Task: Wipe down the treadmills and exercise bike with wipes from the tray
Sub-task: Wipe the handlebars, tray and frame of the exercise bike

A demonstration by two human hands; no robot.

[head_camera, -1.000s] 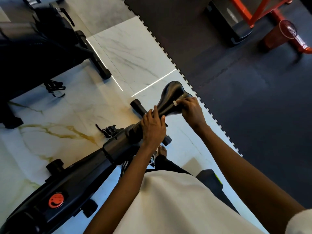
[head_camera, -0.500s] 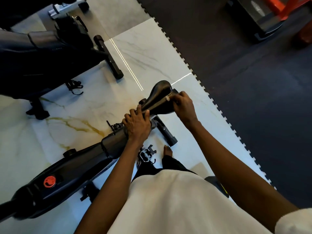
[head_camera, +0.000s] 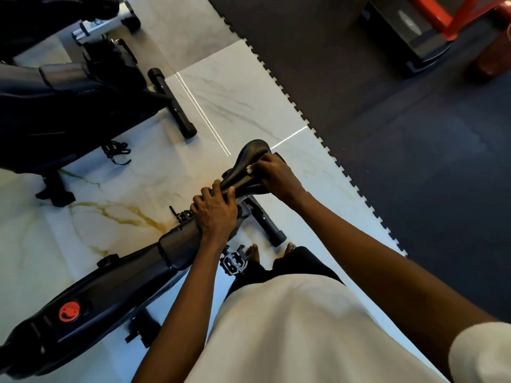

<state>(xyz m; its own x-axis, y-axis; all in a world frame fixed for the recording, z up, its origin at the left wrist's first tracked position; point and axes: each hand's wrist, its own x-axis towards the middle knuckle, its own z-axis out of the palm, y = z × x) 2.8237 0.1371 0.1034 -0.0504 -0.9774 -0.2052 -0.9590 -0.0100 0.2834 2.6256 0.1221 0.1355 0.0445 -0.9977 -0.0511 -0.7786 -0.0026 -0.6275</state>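
Both hands are on the exercise bike. Left hand curls around the narrow end of the saddle. Right hand pinches a small white wipe against the saddle's side edge. Open marble floor lies left of the saddle, and the toothed edge of the rubber mat runs near on the right. Both grips are unchanged from half a second ago.

We see a black saddle, a white wipe, and a red knob on the black bike frame. The marble tiles are white with grey and gold veins, the foam mat charcoal, the rack orange-red, our shirt cream.
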